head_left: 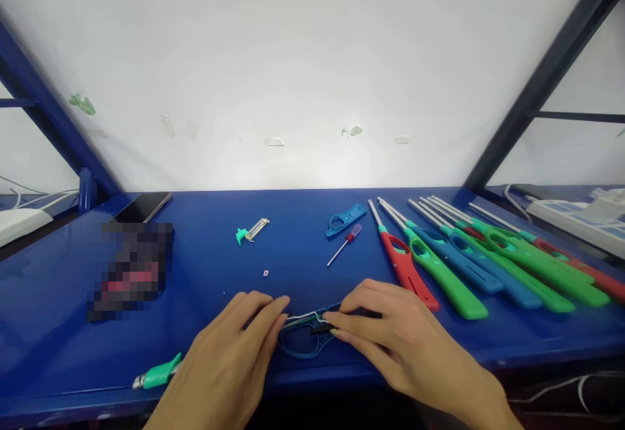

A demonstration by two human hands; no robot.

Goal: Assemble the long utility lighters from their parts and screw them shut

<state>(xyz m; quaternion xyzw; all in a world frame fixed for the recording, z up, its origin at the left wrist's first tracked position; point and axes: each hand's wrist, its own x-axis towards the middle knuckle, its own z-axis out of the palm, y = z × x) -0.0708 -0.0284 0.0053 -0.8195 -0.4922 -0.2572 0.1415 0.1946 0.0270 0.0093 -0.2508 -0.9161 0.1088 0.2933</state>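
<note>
A blue lighter housing half [299,353] with an oval finger hole lies at the table's front edge between my hands. Along its top runs a thin white wire [305,316], and a black cylindrical part [321,329] rests inside. My left hand [234,345] pinches the housing's left end, where the wire meets the fingertips; the exact grip is hidden. The thumb and fingers of my right hand [395,332] close on the bent end of the wire beside the black part. The other blue housing half [346,220] and a small screwdriver [344,245] lie farther back.
Several long-nosed lighters [446,273] lie fanned at the right. A clear fuel tank with a green trigger [251,229] and a tiny white piece [265,273] lie mid-table. A small green lighter [159,372] is beside my left forearm. A phone [142,207] lies back left.
</note>
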